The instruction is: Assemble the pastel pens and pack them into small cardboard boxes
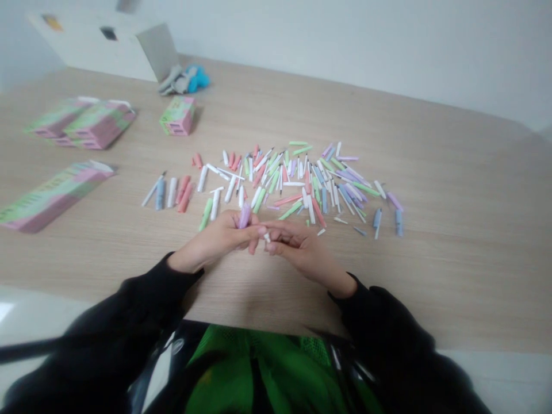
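My left hand [228, 233] is closed on a short purple pen part [245, 215], which points up and away from me. My right hand [297, 244] meets it at the fingertips, pinching a small white piece [267, 236]. The left thumb also touches or nearly touches that piece. Just beyond both hands lies a wide spread of loose pen parts [294, 184] in white, red, green, purple and blue, some with dark tips. Nearest my left hand are a green barrel [206, 214] and a white barrel [214, 205].
Several pink-and-green boxes [101, 123] are stacked at the left, with a long box [56, 195] nearer me and one small box [179, 116] apart. Behind them are grey and blue crumpled items [185, 79] and a large white box [103, 43] on the wooden table [457, 230].
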A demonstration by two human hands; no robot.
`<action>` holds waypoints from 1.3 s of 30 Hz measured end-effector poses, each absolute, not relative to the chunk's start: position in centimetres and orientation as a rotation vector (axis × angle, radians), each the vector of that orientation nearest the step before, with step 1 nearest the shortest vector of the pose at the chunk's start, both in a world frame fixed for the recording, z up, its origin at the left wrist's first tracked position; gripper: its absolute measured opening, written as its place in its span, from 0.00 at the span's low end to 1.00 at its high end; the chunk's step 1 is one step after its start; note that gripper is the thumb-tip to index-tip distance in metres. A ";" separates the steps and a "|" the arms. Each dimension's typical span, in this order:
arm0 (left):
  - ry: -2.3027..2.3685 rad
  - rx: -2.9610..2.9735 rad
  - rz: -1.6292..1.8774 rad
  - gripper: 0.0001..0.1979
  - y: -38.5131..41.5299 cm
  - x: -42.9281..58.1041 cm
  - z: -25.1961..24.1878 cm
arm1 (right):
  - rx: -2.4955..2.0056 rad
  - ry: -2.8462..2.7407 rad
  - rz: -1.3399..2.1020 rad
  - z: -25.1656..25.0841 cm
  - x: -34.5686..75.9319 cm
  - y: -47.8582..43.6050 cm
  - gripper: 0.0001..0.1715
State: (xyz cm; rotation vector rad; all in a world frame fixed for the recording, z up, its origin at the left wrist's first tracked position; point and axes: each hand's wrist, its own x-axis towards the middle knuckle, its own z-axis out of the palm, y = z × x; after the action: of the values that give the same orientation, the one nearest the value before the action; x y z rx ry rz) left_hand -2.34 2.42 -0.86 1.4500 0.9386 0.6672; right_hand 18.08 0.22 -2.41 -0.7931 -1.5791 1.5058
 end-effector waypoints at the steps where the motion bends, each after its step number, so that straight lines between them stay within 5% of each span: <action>1: 0.928 1.473 0.642 0.21 2.5 -2.4 -1.1 | -0.788 -1.610 1.511 -2.6 18.0 0.1 0.22; 4: 0.877 1.530 0.595 0.19 2.8 -2.3 -1.4 | -0.772 -1.669 1.517 -2.9 17.7 -0.2 0.27; 10: 1.172 1.917 0.749 0.18 1.6 -1.2 -0.9 | -1.000 -1.696 1.197 -2.0 19.7 0.8 0.19; 18: 1.535 2.556 0.234 0.17 -0.8 2.5 -2.0 | -1.091 -1.326 0.890 -0.4 26.4 2.9 0.10; 33: 1.653 2.614 0.239 0.16 2.7 8.1 0.2 | -1.281 -1.470 0.585 -0.4 28.2 2.8 0.08; 39: 1.696 2.464 0.170 0.21 5.8 12.9 -0.5 | -1.373 -1.490 0.459 0.0 28.5 3.0 0.17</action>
State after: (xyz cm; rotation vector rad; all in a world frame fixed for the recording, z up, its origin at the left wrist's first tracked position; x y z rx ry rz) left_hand 12.93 5.76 -0.52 2.4636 1.6964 0.1702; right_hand 28.53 2.98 0.04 -1.3734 -1.4897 0.4591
